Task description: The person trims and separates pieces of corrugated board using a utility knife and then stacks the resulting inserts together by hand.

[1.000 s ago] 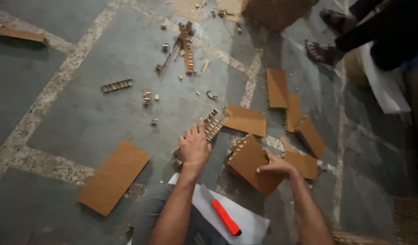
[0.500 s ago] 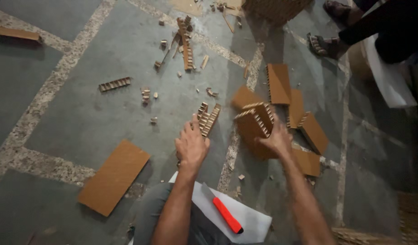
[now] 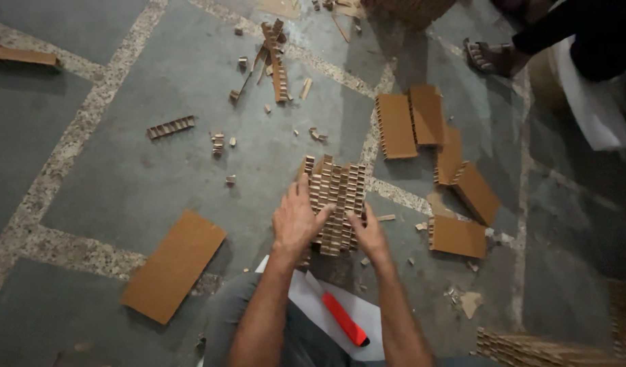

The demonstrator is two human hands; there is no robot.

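Spread beneath everything, a grey stone floor (image 3: pixel 122 170). Down and to the left of the left hand (image 3: pixel 296 221), a flat brown cardboard panel (image 3: pixel 173 265). Clamped between both hands, a honeycomb cardboard block (image 3: pixel 336 204): left fingers spread along its left edge, thumb across the face; right hand (image 3: pixel 368 234) curled round the lower right corner, fingertips hidden. Seemingly squeezing the cells together; even pressure from both sides needed next. Just below the wrists, a red cutter (image 3: pixel 345 319).
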